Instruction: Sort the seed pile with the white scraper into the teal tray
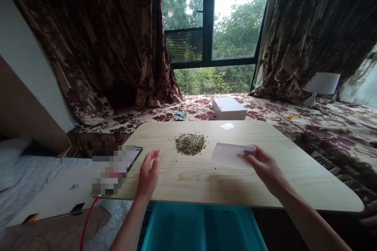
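A small heap of greenish beans mixed with white grains (191,144) lies on the light wooden table (188,184), with a few strays around it. To the right of the heap, my right hand (263,166) grips a thin whitish plastic scraper (231,154) by its right end, thumb on top. The scraper is tilted just over the tabletop, and I cannot tell whether its edge touches the wood. Left of the heap, my left hand (149,172) is half curled with thumb and fingers apart, holding nothing. It is not touching the beans.
A phone or tablet (134,159), partly blurred out, lies at the table's left with a red cable (88,219). A teal two-part bin (176,227) is below the front edge. A white box (229,108) and lamp (322,83) stand on the window ledge.
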### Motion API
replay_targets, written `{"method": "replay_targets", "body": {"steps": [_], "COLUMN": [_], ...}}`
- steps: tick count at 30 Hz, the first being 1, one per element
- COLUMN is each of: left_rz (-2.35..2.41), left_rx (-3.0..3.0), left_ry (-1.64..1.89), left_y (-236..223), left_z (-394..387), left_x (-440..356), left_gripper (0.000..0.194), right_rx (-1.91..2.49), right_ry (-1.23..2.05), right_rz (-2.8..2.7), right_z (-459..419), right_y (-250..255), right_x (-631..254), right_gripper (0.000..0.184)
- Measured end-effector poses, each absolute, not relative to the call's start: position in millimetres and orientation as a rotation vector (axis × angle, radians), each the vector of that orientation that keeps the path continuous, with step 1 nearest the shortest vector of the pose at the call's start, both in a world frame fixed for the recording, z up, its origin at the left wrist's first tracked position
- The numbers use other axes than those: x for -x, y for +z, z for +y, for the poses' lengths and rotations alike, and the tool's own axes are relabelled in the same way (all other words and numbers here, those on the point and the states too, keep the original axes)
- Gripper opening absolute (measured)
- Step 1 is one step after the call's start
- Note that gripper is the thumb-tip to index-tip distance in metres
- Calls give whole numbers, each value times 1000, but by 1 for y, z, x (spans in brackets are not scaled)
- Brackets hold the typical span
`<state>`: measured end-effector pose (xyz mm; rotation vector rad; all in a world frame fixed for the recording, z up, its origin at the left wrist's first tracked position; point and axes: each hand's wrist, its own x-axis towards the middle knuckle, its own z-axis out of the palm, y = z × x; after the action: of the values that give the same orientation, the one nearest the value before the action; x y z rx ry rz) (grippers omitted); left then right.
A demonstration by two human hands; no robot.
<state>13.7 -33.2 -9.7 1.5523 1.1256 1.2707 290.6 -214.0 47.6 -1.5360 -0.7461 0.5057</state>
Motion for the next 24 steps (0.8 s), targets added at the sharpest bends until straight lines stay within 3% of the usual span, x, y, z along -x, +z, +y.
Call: {"method": "replay_targets", "body": {"steps": [8, 24], "left_rz": [1125, 1116], "left_rx": [-1548, -1552], "left_ry": [1266, 1275], "left_y": [-11, -11], "left_z": [-33, -33], "left_x": [-13, -13], "left_gripper": [42, 42], "right_rx": [1581, 1621], "right_ry": [487, 729], "right_rz": [-795, -912], "right_z": [-210, -244], "right_y": [31, 60], "right_x": [-296, -282], "right_gripper": [14, 10]}}
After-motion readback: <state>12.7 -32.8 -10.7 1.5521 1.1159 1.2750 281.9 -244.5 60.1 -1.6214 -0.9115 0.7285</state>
